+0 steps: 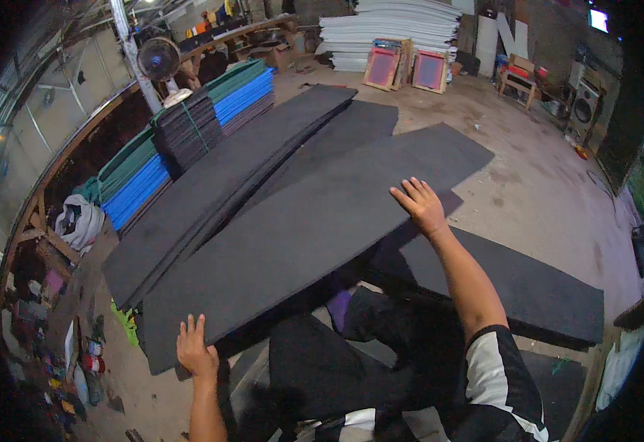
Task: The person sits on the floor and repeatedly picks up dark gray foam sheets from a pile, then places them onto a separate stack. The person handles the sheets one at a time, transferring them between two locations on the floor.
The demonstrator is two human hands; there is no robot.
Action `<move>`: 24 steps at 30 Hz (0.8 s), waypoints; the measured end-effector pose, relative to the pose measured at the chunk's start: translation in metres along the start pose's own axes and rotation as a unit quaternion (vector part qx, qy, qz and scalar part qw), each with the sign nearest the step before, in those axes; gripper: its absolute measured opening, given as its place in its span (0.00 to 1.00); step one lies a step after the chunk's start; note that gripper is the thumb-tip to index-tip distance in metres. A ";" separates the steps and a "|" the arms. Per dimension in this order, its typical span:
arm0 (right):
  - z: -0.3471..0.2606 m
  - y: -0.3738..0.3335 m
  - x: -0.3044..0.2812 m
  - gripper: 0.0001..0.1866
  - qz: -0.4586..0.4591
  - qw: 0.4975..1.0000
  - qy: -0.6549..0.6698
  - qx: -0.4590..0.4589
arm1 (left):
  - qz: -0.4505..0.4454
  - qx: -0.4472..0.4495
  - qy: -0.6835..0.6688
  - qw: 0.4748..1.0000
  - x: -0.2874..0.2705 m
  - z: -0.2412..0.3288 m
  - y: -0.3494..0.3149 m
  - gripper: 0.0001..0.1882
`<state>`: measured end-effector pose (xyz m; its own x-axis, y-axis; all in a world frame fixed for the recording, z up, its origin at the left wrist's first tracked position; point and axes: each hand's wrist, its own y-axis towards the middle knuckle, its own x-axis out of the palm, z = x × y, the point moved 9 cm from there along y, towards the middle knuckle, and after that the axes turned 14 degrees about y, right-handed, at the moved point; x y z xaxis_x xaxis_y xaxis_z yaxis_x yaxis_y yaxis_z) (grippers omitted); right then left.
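Observation:
A long black sheet (300,221), foam-like in look, lies slanting in front of me, its near edge above my lap. My left hand (197,349) rests at its near left corner, fingers spread on the top face. Farther up the same edge, on the right, my right hand (421,206) lies with its fingers stretched out over the surface. Neither palm's underside shows. Beyond this sheet lies a stack of similar black sheets (226,166), partly covered by it. More black sheets (528,283) lie to the right, under my right forearm.
Blue and green sheet stacks (245,96) stand at the back left, near a fan (159,59). White sheets (388,33) are piled at the far wall, with framed panels (430,71) leaning there. Loose clutter (86,368) covers the left floor. A loudspeaker-like box (584,107) stands far right.

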<state>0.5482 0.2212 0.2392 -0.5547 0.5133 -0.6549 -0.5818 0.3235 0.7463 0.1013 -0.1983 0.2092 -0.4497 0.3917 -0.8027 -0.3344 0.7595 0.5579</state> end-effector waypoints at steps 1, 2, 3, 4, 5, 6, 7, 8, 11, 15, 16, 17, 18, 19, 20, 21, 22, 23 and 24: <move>0.001 0.018 0.017 0.26 -0.001 1.000 0.015 -0.005 | 0.001 -0.019 -0.011 1.000 0.005 -0.002 -0.005 0.42; 0.003 0.036 0.034 0.26 -0.001 0.999 0.030 -0.010 | 0.002 -0.037 -0.022 0.999 0.008 0.001 -0.010 0.41; 0.002 0.053 0.054 0.26 0.000 0.999 0.049 -0.014 | 0.003 -0.056 -0.029 0.998 0.011 0.001 -0.015 0.41; 0.009 0.068 0.072 0.28 -0.027 0.999 0.011 0.028 | 0.011 -0.056 -0.054 0.997 0.020 0.010 -0.013 0.39; 0.006 0.076 0.093 0.29 -0.038 0.997 -0.001 0.070 | -0.024 -0.073 -0.049 0.996 0.036 0.021 -0.008 0.38; 0.002 0.076 0.120 0.30 -0.054 0.992 -0.013 0.113 | -0.064 -0.088 -0.045 0.993 0.046 0.044 0.006 0.38; -0.012 0.080 0.145 0.31 -0.071 0.985 -0.021 0.153 | -0.105 -0.108 -0.038 0.988 0.058 0.062 0.014 0.37; -0.057 0.082 0.171 0.31 -0.118 0.986 0.024 0.116 | -0.138 -0.106 -0.020 0.985 0.075 0.080 0.020 0.37; -0.192 0.043 0.215 0.31 -0.217 0.970 0.107 0.030 | -0.181 -0.098 -0.005 0.979 0.112 0.137 0.038 0.34; -0.238 0.015 0.261 0.35 -0.317 0.929 0.170 0.086 | -0.175 -0.086 -0.060 0.979 0.137 0.146 0.034 0.34; -0.235 0.012 0.266 0.35 -0.303 0.932 0.176 0.095 | -0.218 -0.062 -0.104 0.968 0.138 0.141 0.037 0.33; -0.231 0.005 0.270 0.35 -0.304 0.934 0.165 0.093 | -0.232 -0.076 -0.097 0.965 0.127 0.123 0.033 0.35; -0.226 0.003 0.269 0.36 -0.302 0.937 0.153 0.087 | -0.243 -0.093 -0.090 0.961 0.112 0.101 0.033 0.37; -0.218 0.006 0.267 0.36 -0.297 0.942 0.137 0.078 | -0.248 -0.110 -0.087 0.958 0.109 0.081 0.036 0.40; -0.213 0.007 0.272 0.38 -0.304 0.941 0.127 0.074 | -0.205 -0.159 -0.047 0.965 0.116 0.045 0.022 0.42; -0.207 0.009 0.273 0.38 -0.304 0.941 0.130 0.075 | -0.163 -0.210 -0.012 0.964 0.125 0.010 0.007 0.44; -0.202 0.014 0.276 0.39 -0.306 0.939 0.136 0.074 | -0.134 -0.255 -0.002 0.958 0.137 -0.025 -0.012 0.43; -0.198 0.017 0.279 0.40 -0.309 0.937 0.143 0.076 | -0.129 -0.287 -0.057 0.947 0.157 -0.043 -0.029 0.42; -0.197 0.027 0.278 0.38 -0.322 0.931 0.146 0.089 | -0.140 -0.310 -0.187 0.922 0.182 -0.056 -0.044 0.41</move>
<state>0.2612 0.2161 0.0536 -0.2792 -0.0625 -0.9582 -0.7560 0.6295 0.1793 -0.0125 -0.1896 0.0506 0.0046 0.4645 -0.8856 -0.8551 0.4609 0.2373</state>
